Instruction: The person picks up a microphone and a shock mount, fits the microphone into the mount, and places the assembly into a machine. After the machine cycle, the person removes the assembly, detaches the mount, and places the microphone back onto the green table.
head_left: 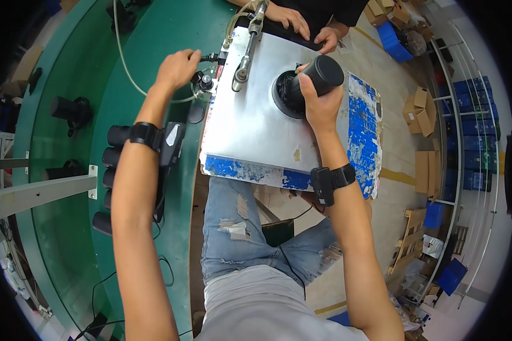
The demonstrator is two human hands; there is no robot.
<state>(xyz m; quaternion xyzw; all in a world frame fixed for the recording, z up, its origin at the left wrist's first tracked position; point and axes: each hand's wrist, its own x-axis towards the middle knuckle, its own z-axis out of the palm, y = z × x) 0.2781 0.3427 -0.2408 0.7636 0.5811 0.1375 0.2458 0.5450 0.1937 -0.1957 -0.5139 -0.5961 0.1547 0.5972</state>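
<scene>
Noted along the left: a green bench (179,227), smooth-surfaced, with a row of black cylinders (118,135) lined up side by side, perhaps to keep within easy reach. Noted right of it: a blue board (361,131), paint flaked to pale, ragged patches, topped by a silvery metal plate (244,131), flat, reflective and lightly stained, likely serving as firm, even support. Seen over the plate's upper left: a slender, shiny metal rod assembly (248,57). Found on the plate, right of that assembly: a black flanged cylinder (322,73), dull-finished, broad round base toward the metal, body leaning to upper right. Wrapped around that body: the right hand (324,108), presumably to steady it. Closed around a black lever (211,57) at the plate's left edge: the left hand (176,69), lever end hidden by fingers.
</scene>
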